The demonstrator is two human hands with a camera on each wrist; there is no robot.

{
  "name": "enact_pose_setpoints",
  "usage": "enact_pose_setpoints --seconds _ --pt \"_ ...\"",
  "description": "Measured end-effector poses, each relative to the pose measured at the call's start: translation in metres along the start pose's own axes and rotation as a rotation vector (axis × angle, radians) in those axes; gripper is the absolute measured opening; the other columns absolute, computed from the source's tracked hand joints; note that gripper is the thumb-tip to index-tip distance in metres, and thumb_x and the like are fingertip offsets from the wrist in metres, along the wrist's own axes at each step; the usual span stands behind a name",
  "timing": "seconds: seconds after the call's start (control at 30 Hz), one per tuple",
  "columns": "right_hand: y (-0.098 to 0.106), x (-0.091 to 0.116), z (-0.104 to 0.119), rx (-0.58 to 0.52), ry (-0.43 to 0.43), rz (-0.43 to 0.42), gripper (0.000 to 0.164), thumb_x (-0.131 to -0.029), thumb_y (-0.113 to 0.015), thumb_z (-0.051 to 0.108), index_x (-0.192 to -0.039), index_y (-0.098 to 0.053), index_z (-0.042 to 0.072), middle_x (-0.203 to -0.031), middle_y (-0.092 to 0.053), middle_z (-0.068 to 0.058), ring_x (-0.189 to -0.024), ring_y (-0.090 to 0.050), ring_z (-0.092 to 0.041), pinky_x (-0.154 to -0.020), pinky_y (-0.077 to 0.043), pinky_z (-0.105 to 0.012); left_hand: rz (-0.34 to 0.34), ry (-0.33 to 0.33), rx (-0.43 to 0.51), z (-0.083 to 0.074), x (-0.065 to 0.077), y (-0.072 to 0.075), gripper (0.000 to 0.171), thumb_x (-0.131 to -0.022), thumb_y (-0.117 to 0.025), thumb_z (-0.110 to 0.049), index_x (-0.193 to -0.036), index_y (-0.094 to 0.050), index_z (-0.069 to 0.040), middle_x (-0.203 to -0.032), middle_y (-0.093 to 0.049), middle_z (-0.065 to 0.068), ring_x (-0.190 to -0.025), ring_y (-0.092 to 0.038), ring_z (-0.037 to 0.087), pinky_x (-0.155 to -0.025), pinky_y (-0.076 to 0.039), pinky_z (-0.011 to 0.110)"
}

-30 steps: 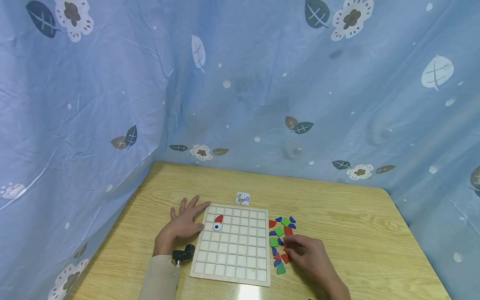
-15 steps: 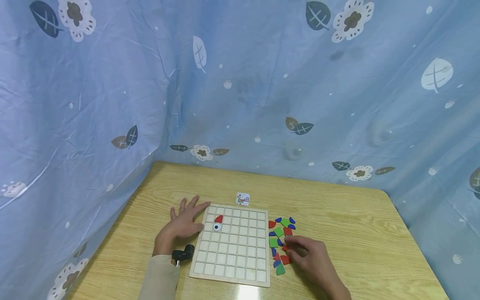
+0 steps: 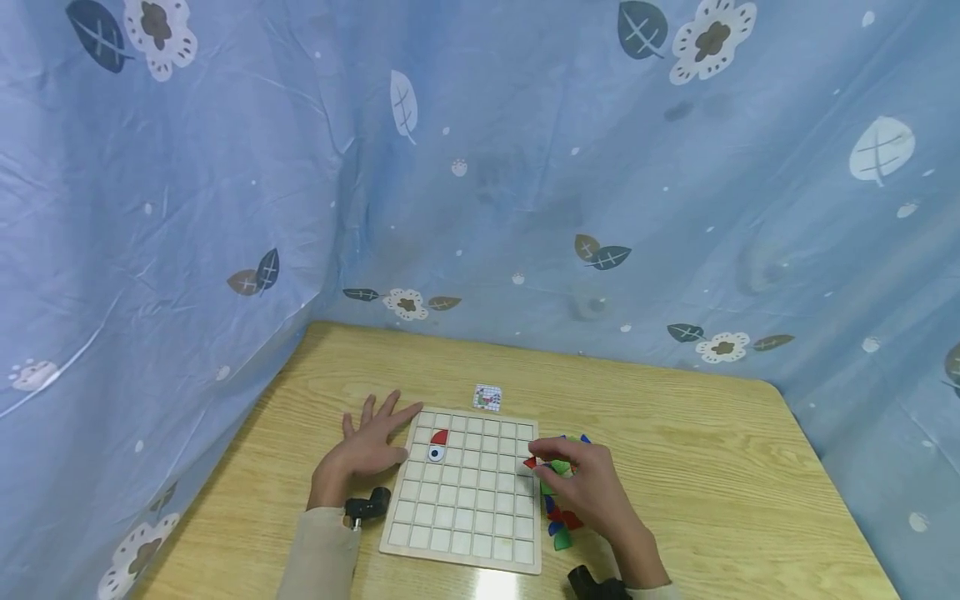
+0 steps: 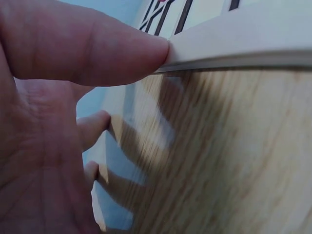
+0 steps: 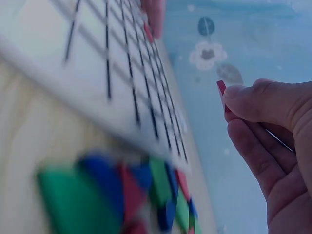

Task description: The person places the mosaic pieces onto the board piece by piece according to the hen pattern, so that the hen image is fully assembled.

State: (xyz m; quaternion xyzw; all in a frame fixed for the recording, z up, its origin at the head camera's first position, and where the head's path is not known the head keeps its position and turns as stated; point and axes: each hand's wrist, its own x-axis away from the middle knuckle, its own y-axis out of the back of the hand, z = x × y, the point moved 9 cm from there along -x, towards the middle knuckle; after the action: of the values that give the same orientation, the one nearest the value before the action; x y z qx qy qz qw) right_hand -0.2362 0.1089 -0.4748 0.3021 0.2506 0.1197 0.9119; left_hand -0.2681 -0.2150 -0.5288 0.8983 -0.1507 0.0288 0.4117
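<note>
R hand (image 3: 588,483) pinches red pc (image 3: 529,462) w/ thumb & fingers, near right rim of board (image 3: 465,497); L hand (image 3: 367,448), fingers spread & relaxed, touches left rim

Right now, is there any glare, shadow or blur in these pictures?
Head view: bright glare on the table by the near edge of the board; left wrist view: dim, with dark finger-shaped bands, shadow or reflection, across the table; right wrist view: nearest coloured pieces badly blurred, the right hand clearer.
</note>
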Motion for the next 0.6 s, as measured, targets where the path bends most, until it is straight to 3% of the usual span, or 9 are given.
enact_pose_setpoints --seconds 0.17,0.4,0.6 --pt "-0.019 -0.024 0.015 -0.024 0.076 0.035 0.033 -0.088 -0.087 -0.003 -0.119 -0.083 0.007 -0.113 -0.085 -0.003 -0.1 -0.081 -0.019 -0.086 -0.067 -0.048 0.014 -0.001 0.009 0.001 -0.001 -0.002 0.088 -0.088 -0.067 -0.006 -0.171 -0.042 -0.021 -0.184 -0.008 0.023 -0.166 0.014 0.058 -0.118 0.016 0.088" --pt "-0.054 -0.054 0.029 -0.064 0.058 0.146 0.028 -0.095 -0.083 0.005 -0.123 -0.083 0.011 -0.119 -0.084 0.001 -0.113 -0.079 -0.019 -0.096 -0.066 -0.045 0.019 0.014 0.022 0.004 -0.002 -0.003 0.09 -0.087 -0.064 -0.002 -0.171 -0.041 -0.022 -0.184 -0.007 0.021 -0.166 0.015 0.055 -0.119 0.019 0.085" --pt "-0.087 -0.07 0.039 -0.125 0.057 0.252 0.029 -0.096 -0.081 0.004 -0.125 -0.081 0.006 -0.12 -0.083 -0.004 -0.11 -0.08 -0.024 -0.099 -0.065 -0.049 0.004 0.032 0.003 0.005 -0.003 -0.002 0.09 -0.085 -0.064 -0.004 -0.17 -0.044 -0.024 -0.184 -0.011 0.021 -0.167 0.013 0.055 -0.121 0.016 0.085"
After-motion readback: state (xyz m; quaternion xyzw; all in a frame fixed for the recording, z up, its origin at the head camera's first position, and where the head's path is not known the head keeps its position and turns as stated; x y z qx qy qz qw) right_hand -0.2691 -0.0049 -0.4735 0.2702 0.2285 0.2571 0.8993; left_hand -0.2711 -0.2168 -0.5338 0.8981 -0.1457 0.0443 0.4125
